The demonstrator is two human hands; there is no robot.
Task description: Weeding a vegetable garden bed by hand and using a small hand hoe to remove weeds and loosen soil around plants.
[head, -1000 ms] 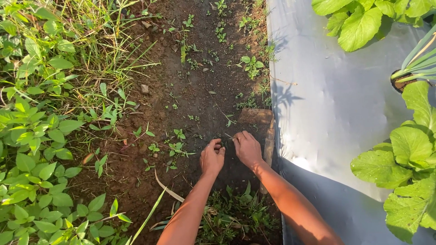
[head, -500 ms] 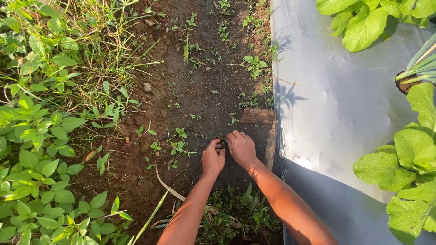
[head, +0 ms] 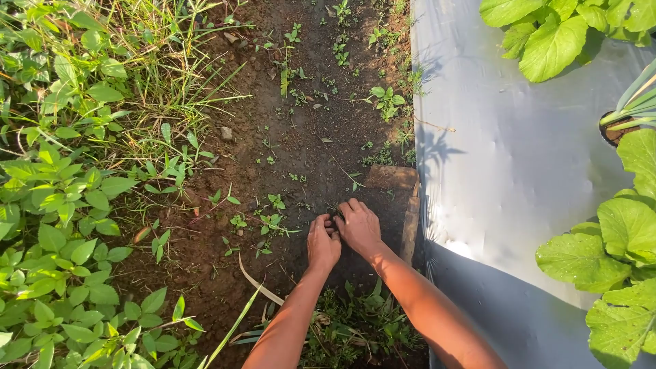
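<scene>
Both my hands rest low on a strip of dark soil point(head: 301, 130) between weeds and plastic mulch. My left hand point(head: 321, 242) has its fingers curled down at the ground. My right hand point(head: 358, 227) sits just beside it, touching it, with fingertips pinched at a tiny green weed point(head: 333, 210) in the soil. What lies under the fingers is hidden. Small weed seedlings point(head: 270, 222) grow just left of my left hand.
Silver plastic mulch point(head: 499, 164) covers the bed on the right, with broad-leaved green plants point(head: 618, 232) growing through it. Dense leafy weeds and grass point(head: 61, 205) fill the left side. A flat brown board point(head: 408, 219) lies along the mulch edge. Pulled weeds point(head: 355, 321) lie between my arms.
My right hand has slid left and closed up against my left hand; both hands sit a little lower in view.
</scene>
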